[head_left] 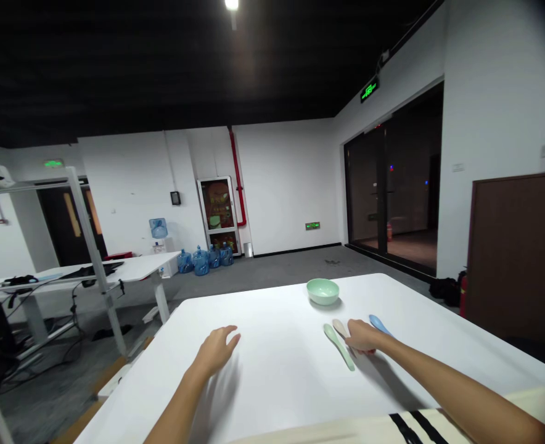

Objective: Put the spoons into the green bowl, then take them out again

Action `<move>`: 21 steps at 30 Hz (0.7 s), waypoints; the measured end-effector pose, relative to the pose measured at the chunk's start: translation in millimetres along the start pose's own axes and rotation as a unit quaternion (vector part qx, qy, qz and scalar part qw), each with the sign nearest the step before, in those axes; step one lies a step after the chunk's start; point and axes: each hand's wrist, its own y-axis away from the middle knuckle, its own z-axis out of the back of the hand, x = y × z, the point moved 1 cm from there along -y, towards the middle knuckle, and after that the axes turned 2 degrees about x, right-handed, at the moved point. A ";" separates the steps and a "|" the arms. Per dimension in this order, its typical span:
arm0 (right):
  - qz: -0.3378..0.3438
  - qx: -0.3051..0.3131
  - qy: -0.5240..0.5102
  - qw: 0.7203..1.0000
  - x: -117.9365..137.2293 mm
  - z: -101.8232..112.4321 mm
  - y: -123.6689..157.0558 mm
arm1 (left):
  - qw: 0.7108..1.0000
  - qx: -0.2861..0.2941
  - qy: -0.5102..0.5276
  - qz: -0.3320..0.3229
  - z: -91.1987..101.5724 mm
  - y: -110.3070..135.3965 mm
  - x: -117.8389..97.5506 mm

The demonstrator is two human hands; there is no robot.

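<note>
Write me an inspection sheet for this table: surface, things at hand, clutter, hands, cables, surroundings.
Surface: white table, smooth, lit from above.
Things: mint green bowl stands beyond three spoons lying side by side: green spoon, beige spoon, blue spoon.
Clutter: striped cloth at the near edge.
Hands: left hand lies flat on the table, holding nothing; right hand rests over the beige spoon's handle, between the green and blue ones; its grip cannot be told.
Cables: dark cables hang at the neighbouring desk on the left; nothing seen on the table.
Surroundings: blue water bottles by the far wall, glass doors, brown cabinet at right.
</note>
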 end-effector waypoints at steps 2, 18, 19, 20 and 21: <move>0.017 0.038 0.006 0.999 -0.7 -1.7 -3.0 | 1.000 0.001 -0.004 0.002 0.3 0.5 0.0; 0.010 0.023 0.050 0.998 3.7 -1.9 4.4 | 1.000 -0.004 -0.005 0.004 -2.9 -0.9 5.3; 0.011 0.019 0.050 0.998 4.8 -1.3 6.1 | 1.000 -0.003 -0.006 0.004 -2.9 -0.9 5.1; 0.012 0.015 0.050 0.999 5.7 -0.6 7.5 | 1.000 -0.001 -0.006 0.003 -2.8 -0.8 4.8; 0.014 0.011 0.050 0.999 6.5 0.1 8.8 | 1.000 -0.001 -0.006 0.003 -2.7 -0.8 4.6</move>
